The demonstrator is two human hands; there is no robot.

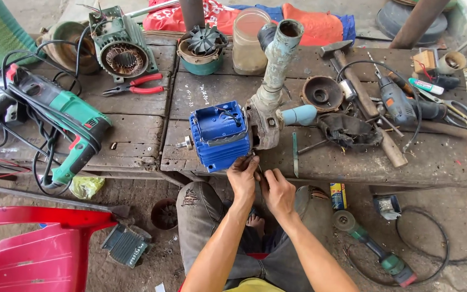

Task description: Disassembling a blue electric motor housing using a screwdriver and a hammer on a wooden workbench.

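A blue finned motor housing (pixel 220 135) lies on its side at the near edge of the wooden bench (pixel 352 162), joined on its right to a grey pump body (pixel 263 121) from which a pale, worn pipe (pixel 279 57) rises. The left hand (pixel 242 174) is directly below the housing, its fingers pinched together at the lower right corner where the blue casing meets the pump. The right hand (pixel 277 190) sits just beside it, touching it, fingers curled in toward the same spot; something thin and dark passes between the two hands, but what it is cannot be told.

Just right of the hands a slim flat blade (pixel 294 154) lies on the bench, and beyond it a dark round pump cover (pixel 321 93), a long-handled hammer (pixel 360 94) and a blue-grey drill (pixel 401 105). Up and to the left of the hands, red-handled pliers (pixel 136 85) lie near a green stator housing with copper windings (pixel 122 51). Farther left, a green rotary hammer drill (pixel 66 121) rests among black cables. Above the housing stand a black fan impeller (pixel 204 46) and a cloudy plastic jar (pixel 249 40). Below and right of the hands, on the floor, lies a green angle grinder (pixel 374 251); far left below, a red plastic chair (pixel 39 243).
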